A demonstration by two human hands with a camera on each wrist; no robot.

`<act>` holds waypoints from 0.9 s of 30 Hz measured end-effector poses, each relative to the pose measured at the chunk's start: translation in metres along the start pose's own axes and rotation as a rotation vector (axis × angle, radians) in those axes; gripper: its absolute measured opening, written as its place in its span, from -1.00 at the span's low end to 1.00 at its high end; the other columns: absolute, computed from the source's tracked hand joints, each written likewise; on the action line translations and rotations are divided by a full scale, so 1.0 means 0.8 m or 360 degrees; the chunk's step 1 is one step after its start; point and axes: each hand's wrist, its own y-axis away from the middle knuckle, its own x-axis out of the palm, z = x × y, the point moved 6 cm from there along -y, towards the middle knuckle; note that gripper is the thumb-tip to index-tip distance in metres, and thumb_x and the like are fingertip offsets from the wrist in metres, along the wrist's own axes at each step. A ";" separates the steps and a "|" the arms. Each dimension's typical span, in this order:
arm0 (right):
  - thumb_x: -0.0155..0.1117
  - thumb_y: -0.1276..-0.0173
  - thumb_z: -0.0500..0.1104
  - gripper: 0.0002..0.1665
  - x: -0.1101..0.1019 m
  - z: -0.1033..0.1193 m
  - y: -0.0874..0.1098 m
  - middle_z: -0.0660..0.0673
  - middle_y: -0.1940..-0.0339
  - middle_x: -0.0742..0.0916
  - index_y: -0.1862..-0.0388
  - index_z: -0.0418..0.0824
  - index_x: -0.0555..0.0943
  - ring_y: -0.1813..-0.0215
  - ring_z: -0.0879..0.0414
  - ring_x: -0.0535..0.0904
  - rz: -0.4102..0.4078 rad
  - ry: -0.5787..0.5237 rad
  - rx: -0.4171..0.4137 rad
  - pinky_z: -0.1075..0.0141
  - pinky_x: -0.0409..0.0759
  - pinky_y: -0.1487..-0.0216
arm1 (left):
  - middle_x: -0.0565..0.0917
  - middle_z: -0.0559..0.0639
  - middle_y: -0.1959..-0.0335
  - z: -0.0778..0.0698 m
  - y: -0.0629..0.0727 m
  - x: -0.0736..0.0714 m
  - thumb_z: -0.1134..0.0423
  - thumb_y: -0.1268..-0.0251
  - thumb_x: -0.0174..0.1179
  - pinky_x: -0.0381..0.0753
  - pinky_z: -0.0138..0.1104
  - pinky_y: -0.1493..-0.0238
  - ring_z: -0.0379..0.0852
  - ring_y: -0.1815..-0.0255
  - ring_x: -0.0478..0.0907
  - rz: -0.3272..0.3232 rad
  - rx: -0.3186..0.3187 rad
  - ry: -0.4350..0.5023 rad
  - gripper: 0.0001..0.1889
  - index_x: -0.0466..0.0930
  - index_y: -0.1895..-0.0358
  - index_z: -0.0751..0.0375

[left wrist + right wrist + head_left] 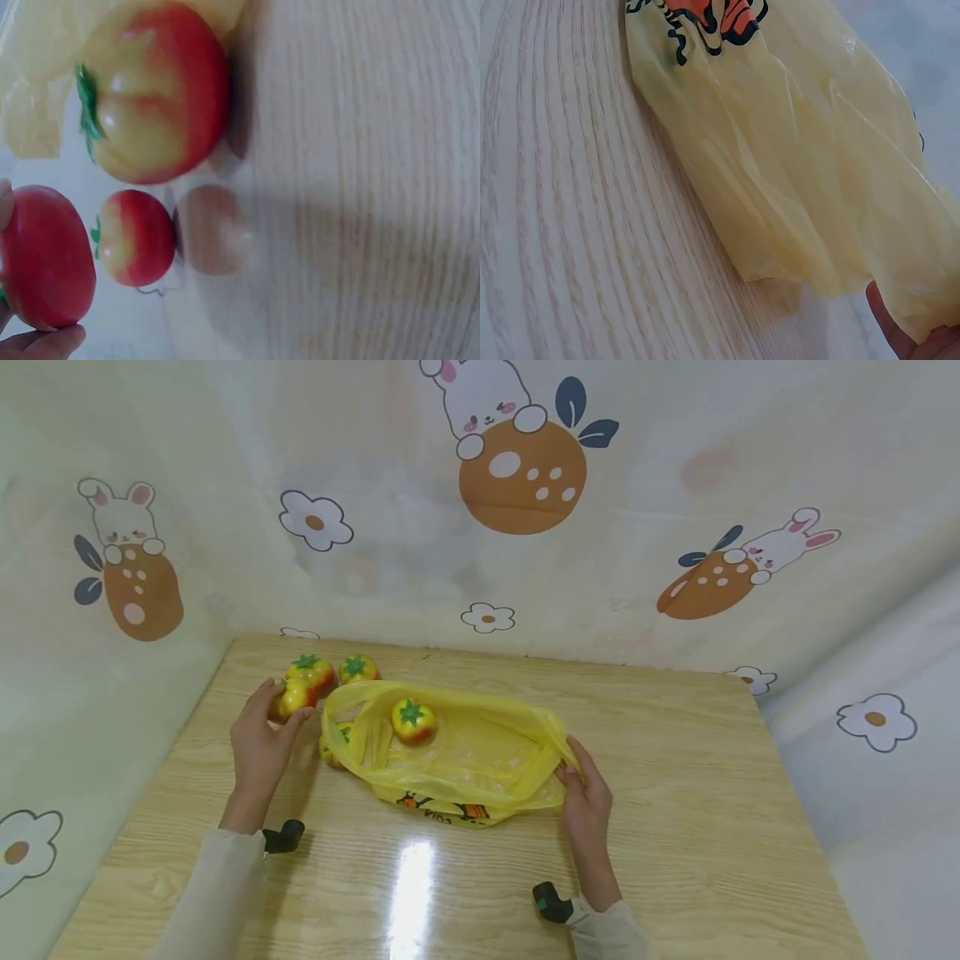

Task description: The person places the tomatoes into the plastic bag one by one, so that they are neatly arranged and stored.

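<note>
My left hand (257,745) pinches a yellow-red tomato (297,696) with a green top, left of a yellow plastic bag (480,706). The left wrist view shows the red underside of this held tomato (49,259) between thumb and fingers. My right hand (588,797) grips the right rim of the bag, whose mouth is spread wide. Inside the bag sits one tomato (412,722). Another tomato (331,750) lies against the bag's left end, partly behind the plastic. In the right wrist view, fingertips (889,319) hold the bag's thin edge (907,292).
Two more tomatoes, one left (318,672) and one right (358,668), stand near the back edge of the wooden table (675,793). A patterned curtain (375,577) rises behind the table. Black wrist cameras sit at both sleeves.
</note>
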 end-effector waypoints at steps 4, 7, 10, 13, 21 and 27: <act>-0.11 -0.52 -0.45 -0.49 0.005 -0.003 0.000 -0.29 -0.41 0.46 -0.41 -0.31 0.38 -0.19 -0.17 0.59 0.0022 -0.0011 0.0042 0.46 0.60 -0.08 | 0.47 0.41 -0.29 -0.006 0.000 -0.003 0.29 -0.12 0.43 0.42 0.14 -0.28 0.38 -0.33 0.39 -0.0039 0.0010 0.0019 -0.48 0.52 -0.12 0.49; -0.11 -0.53 -0.43 -0.48 0.009 -0.014 -0.002 -0.24 -0.42 0.47 -0.42 -0.26 0.39 -0.19 -0.12 0.60 0.0021 -0.0021 0.0070 0.42 0.61 -0.09 | 0.48 0.39 -0.28 -0.013 0.000 -0.005 0.30 -0.11 0.43 0.43 0.14 -0.26 0.37 -0.32 0.40 -0.0066 0.0032 0.0043 -0.48 0.52 -0.11 0.48; -0.11 -0.51 -0.46 -0.49 0.012 -0.004 0.000 -0.28 -0.40 0.48 -0.40 -0.31 0.40 -0.17 -0.16 0.61 0.0030 -0.0011 0.0069 0.31 0.62 -0.11 | 0.49 0.37 -0.29 -0.021 -0.001 -0.007 0.30 -0.11 0.43 0.48 0.14 -0.21 0.35 -0.30 0.43 -0.0093 0.0060 0.0058 -0.48 0.52 -0.12 0.48; -0.11 -0.49 -0.49 -0.50 0.014 0.013 0.002 -0.35 -0.38 0.49 -0.38 -0.39 0.39 -0.16 -0.21 0.60 0.0047 0.0016 0.0065 0.17 0.61 -0.13 | 0.49 0.33 -0.30 -0.029 -0.001 -0.009 0.31 -0.11 0.43 0.53 0.11 -0.15 0.30 -0.29 0.46 -0.0119 0.0085 0.0069 -0.48 0.52 -0.12 0.47; -0.12 -0.48 -0.49 -0.51 0.018 0.035 0.008 -0.38 -0.36 0.48 -0.37 -0.44 0.37 -0.17 -0.25 0.59 0.0068 0.0048 0.0093 0.02 0.56 -0.16 | 0.52 0.28 -0.28 -0.056 0.001 -0.018 0.32 -0.07 0.45 0.51 -0.38 -0.19 0.22 -0.28 0.49 -0.0212 0.0171 0.0133 -0.47 0.53 -0.11 0.46; -0.12 -0.47 -0.52 -0.50 0.018 0.035 0.008 -0.40 -0.37 0.48 -0.37 -0.46 0.37 -0.17 -0.27 0.59 0.0065 0.0042 0.0051 0.03 0.57 -0.14 | 0.55 0.33 -0.23 -0.082 0.009 -0.016 0.41 0.00 0.47 0.48 -0.52 -0.18 0.29 -0.24 0.51 -0.0196 0.0330 0.0196 -0.49 0.54 -0.06 0.50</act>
